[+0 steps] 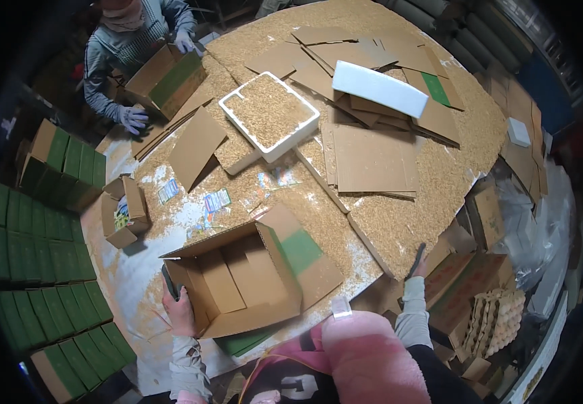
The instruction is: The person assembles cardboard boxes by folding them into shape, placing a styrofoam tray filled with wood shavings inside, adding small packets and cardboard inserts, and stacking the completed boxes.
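Note:
An open cardboard box (237,276) stands tilted at the near edge of the table, its inside bare. My left hand (179,311) grips its left wall, with dark covering on the fingers. Apart from the box, my right hand (418,262) is at the table's right front edge, seen edge-on; its dark-covered fingers look stretched out, with nothing visible in them. Against the box's right side lies a cardboard flap with a green patch (301,249). Beneath the box, green cardboard (247,342) shows at the table edge.
A white foam tray of sawdust-like bits (270,111) and flattened cardboard (372,158) lie on the table (439,195), with a white foam lid (380,89). Green boxes (55,310) are stacked left. A co-worker (130,54) handles another box. Egg trays (497,320) stand right.

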`<state>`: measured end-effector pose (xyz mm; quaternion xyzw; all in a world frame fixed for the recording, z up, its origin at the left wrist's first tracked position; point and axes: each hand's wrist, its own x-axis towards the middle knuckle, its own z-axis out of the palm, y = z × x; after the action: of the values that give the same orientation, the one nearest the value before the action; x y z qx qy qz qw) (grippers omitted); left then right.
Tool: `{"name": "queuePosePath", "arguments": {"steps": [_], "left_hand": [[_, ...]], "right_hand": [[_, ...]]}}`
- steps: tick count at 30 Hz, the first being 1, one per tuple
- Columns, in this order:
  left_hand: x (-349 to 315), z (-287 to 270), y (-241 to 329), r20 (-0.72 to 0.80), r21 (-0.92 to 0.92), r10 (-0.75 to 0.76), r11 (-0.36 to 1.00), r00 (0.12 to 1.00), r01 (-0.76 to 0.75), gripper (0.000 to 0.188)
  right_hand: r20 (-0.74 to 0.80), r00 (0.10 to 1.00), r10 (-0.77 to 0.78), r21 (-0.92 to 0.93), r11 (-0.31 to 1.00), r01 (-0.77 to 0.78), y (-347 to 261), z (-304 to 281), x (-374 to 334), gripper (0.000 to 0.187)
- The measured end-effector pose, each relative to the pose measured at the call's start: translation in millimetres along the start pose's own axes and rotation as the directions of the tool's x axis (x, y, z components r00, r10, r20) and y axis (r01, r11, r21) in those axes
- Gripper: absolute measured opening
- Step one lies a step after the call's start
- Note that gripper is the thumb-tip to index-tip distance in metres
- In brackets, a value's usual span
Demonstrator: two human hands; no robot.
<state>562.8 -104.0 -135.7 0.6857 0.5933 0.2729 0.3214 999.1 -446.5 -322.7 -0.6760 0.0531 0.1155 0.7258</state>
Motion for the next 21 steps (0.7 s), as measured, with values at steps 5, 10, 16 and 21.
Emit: {"name": "queuePosePath", "arguments": {"steps": [5, 10, 16, 21], "left_hand": [[0.5, -4.5, -13.8, 0.022, -0.049, -0.02, 0.999, 1.0, 0.022, 0.053], [-3.8, -19.5, -7.7, -0.034, -0.093, 0.058, 0.994, 0.998, -0.061, 0.052], [3.7, 0.6, -16.8, 0.031, 0.002, 0.08, 0.997, 0.996, -0.08, 0.059], [2.4, 25.0, 4.8, 0.254, -0.257, 0.239, 0.951, 0.937, -0.173, 0.05]], "right_hand": [[-0.231, 0.953, -0.198, 0.226, 0.941, 0.25, 21.8, 11.1, 10.6, 0.054], [-0.049, 0.998, -0.05, -0.068, 0.997, 0.046, -91.2, 13.0, -54.8, 0.041], [0.453, 0.891, -0.02, -0.022, 0.999, 0.034, -212.2, 95.6, -176.1, 0.048], [0.777, 0.605, 0.174, -0.025, 0.969, -0.247, -167.9, 190.8, -195.8, 0.031]]}}
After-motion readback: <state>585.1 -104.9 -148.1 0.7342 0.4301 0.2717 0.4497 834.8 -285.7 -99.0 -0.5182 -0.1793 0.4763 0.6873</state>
